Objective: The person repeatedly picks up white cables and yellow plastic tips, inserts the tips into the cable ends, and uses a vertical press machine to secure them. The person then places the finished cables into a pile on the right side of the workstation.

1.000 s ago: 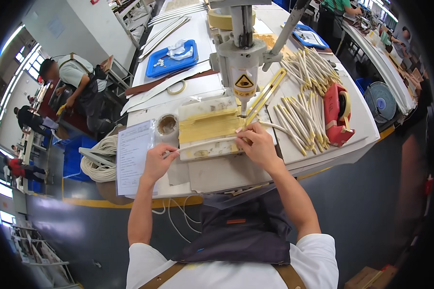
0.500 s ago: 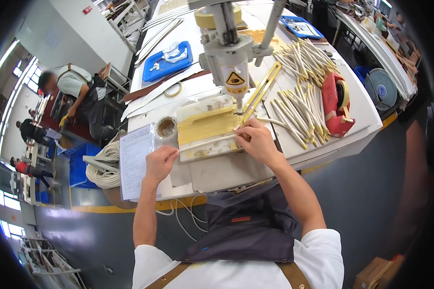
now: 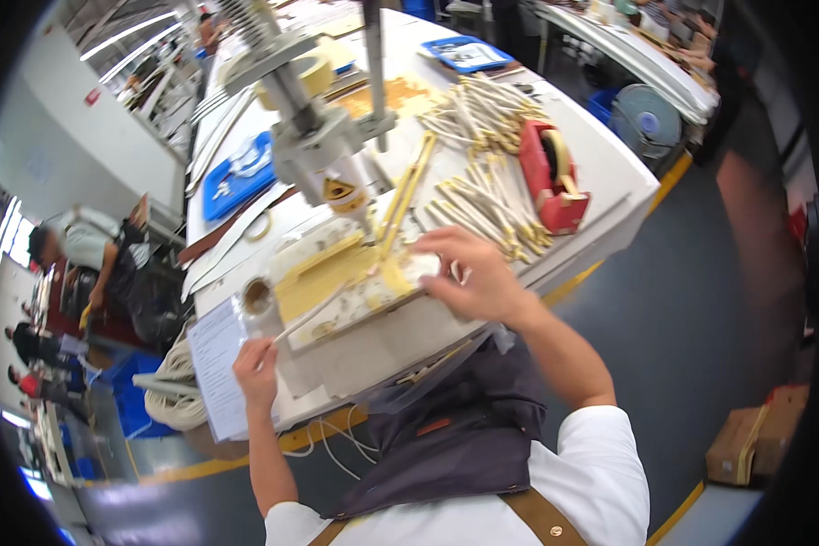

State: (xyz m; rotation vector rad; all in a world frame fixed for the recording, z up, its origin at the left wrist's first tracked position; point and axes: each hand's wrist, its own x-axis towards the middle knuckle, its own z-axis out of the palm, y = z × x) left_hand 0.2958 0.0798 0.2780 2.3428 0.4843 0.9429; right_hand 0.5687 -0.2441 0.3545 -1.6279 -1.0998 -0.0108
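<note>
My left hand (image 3: 257, 369) pinches one end of a thin white cord (image 3: 311, 319), which slants up over a pale block. Yellow tape covers the middle of this block (image 3: 305, 335). My right hand (image 3: 478, 278) is raised at the block's right end, thumb and fingers curved apart; a whitish spot shows between them, but blur hides what it is. Above the block stands a grey press machine (image 3: 323, 150) with its narrow tip pointing down. Close to its tip lies a long yellow strip-like frame (image 3: 405, 196).
Behind my right hand lie several white cord pieces (image 3: 482, 205) with yellow ends, beside a red tape dispenser (image 3: 553, 177). A paper sheet (image 3: 217, 364), a tape roll (image 3: 258, 296) and a blue tray (image 3: 237, 177) are at the left. A person (image 3: 100, 264) sits beyond the table.
My right hand has let go of the cord and moved away with its fingers spread. My left hand still holds its end. The view has turned, tilting the table.
</note>
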